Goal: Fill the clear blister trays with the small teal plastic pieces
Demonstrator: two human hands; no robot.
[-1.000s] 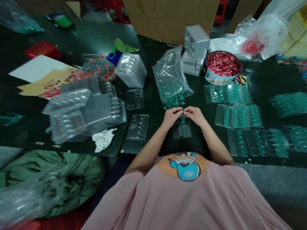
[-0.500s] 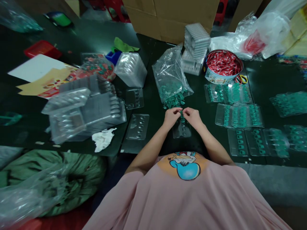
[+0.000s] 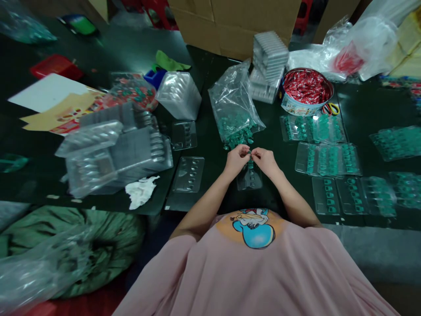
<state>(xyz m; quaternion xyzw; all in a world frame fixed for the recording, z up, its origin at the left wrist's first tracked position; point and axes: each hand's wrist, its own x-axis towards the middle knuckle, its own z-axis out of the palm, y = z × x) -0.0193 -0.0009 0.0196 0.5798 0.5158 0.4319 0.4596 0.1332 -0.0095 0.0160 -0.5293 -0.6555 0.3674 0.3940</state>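
Both hands meet over the top end of a clear plastic tray (image 3: 249,181), whose upper slots hold small green pieces. My left hand (image 3: 237,161) has its fingers pinched together; what they hold is too small to make out. Close against it, my right hand (image 3: 264,161) is pinched too, with its fingertips at the tray's upper slots and their contents hidden. Just beyond the fingers lies a pile of green pieces (image 3: 237,137), spilling from the mouth of a clear bag (image 3: 230,90).
Clear trays (image 3: 115,153) are stacked at left, beside a white tissue (image 3: 141,192). Filled green trays (image 3: 328,159) lie at right, below a round tin (image 3: 306,92) of red packets and scissors (image 3: 330,109). A cardboard box (image 3: 233,26) stands behind.
My left hand's fingers have lifted slightly toward the green pile and bent differently. The right hand has barely moved, and the tray remains in place.
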